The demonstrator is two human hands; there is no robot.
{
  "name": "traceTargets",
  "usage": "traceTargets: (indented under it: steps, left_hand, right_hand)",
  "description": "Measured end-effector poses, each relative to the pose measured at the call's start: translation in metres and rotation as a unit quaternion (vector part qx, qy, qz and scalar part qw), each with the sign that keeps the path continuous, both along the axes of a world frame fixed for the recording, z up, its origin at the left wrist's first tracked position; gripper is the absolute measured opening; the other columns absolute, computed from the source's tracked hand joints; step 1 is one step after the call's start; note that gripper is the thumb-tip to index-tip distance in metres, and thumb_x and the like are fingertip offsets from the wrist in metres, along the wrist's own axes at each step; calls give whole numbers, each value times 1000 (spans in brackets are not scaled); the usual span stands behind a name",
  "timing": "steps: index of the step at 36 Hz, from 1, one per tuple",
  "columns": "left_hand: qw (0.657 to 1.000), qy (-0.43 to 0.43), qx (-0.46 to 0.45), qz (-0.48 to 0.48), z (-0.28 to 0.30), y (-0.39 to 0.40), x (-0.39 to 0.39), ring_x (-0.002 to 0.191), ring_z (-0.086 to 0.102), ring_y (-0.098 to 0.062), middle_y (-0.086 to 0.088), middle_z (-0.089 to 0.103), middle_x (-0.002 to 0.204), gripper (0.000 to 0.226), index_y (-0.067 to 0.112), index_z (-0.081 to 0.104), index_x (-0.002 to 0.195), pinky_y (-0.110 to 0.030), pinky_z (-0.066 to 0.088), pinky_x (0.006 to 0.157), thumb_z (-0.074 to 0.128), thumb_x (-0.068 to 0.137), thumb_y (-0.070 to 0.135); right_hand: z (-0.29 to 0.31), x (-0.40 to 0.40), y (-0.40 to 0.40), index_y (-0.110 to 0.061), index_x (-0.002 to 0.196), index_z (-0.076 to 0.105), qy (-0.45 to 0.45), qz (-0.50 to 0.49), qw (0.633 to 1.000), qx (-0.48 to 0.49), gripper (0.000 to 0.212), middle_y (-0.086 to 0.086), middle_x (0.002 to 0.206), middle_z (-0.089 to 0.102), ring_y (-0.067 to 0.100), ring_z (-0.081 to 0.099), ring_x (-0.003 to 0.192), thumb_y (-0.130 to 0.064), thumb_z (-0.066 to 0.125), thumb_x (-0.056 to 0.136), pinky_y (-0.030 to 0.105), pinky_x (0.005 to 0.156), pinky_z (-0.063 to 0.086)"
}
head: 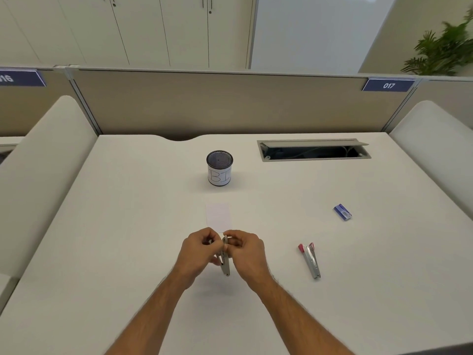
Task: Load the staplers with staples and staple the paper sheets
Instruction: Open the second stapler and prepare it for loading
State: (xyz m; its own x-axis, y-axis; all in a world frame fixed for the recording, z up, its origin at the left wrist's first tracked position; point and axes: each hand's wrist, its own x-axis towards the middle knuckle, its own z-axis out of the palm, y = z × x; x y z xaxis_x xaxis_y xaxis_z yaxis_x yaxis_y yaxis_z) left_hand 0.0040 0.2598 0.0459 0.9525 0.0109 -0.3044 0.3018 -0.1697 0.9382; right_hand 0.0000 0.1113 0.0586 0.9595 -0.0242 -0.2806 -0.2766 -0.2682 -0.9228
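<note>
A small metal stapler (225,265) is held above the white desk between both hands. My left hand (198,252) and my right hand (247,252) curl their fingers round its upper end, and their fingertips hide that end. Just beyond the hands lies a small white paper sheet (218,217), flat on the desk. A second stapler (310,260), metal with red ends, lies to the right with its arm swung out. A blue staple box (342,212) sits further back on the right.
A mesh cup with a white label (219,168) stands behind the paper. An open cable hatch (313,150) is set into the desk (128,226) at the back right. Partition walls close off the back and both sides.
</note>
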Motion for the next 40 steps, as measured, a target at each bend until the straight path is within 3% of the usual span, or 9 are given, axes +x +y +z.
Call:
traceTargets:
  steps: [7, 12, 18, 22, 29, 32, 35, 40]
  left_hand:
    - [1000, -12, -8, -2, 7, -6, 5, 66, 69, -18, -13, 71, 76, 8, 11, 67, 76, -31, 60, 61, 65, 79, 18]
    - [1000, -18, 8, 11, 7, -11, 6, 60, 68, -14, -5, 69, 69, 6, 10, 67, 76, -29, 60, 58, 66, 79, 15]
    - [999, -21, 23, 21, 5, -14, 4, 57, 69, -15, -3, 71, 69, 16, 10, 67, 78, -30, 61, 56, 67, 74, 25]
    - [999, -24, 30, 25, 5, -16, 1, 56, 69, -17, -6, 71, 69, 19, 9, 66, 79, -28, 59, 54, 67, 71, 26]
    - [999, -24, 20, 25, 3, -16, -4, 56, 68, -9, 0, 70, 65, 17, 7, 66, 80, -24, 57, 53, 68, 76, 23]
    - [999, -22, 23, 25, 0, -14, -6, 57, 69, -11, 0, 71, 67, 11, 7, 66, 82, -27, 59, 55, 70, 81, 18]
    - [1000, -12, -29, 5, -1, -6, -10, 67, 71, -19, -7, 72, 75, 12, 9, 70, 83, -32, 60, 62, 67, 78, 20]
    - [997, -7, -71, -39, -1, 4, -13, 78, 74, -23, -21, 74, 89, 9, 10, 76, 86, -35, 62, 72, 70, 84, 16]
  right_hand:
    - [6, 2, -2, -14, 121, 72, 1, -22, 1000, 7, 36, -2, 102, 78, 10, 75, 91, 0, 67, 89, 25, 84, 61]
    - [9, 0, -1, -17, 118, 71, 0, -27, 1000, 14, 36, -5, 98, 75, 6, 72, 87, 2, 60, 91, 11, 67, 54]
    - [9, -6, 2, -18, 112, 69, 0, -27, 999, 24, 36, -3, 94, 74, 11, 69, 82, 4, 52, 91, 17, 61, 54]
    - [6, -13, 7, -19, 118, 60, 5, -19, 999, 38, 40, 4, 100, 70, 12, 64, 78, 7, 42, 93, 17, 53, 48]
    - [5, -22, 12, -20, 123, 47, 8, 37, 998, 44, 50, 1, 102, 60, -9, 61, 72, 16, 34, 91, 7, 58, 48]
    - [4, -22, 11, -18, 122, 51, 6, 31, 998, 45, 43, 5, 102, 63, 0, 61, 73, 12, 36, 94, 11, 56, 48]
    - [2, -20, 4, -17, 119, 61, 7, 12, 998, 60, 32, 5, 94, 67, 14, 61, 68, 3, 45, 99, 24, 54, 51]
    - [-4, -19, -2, -21, 112, 70, -3, -14, 998, 60, 28, 3, 92, 73, 18, 73, 87, 0, 60, 95, 30, 79, 62]
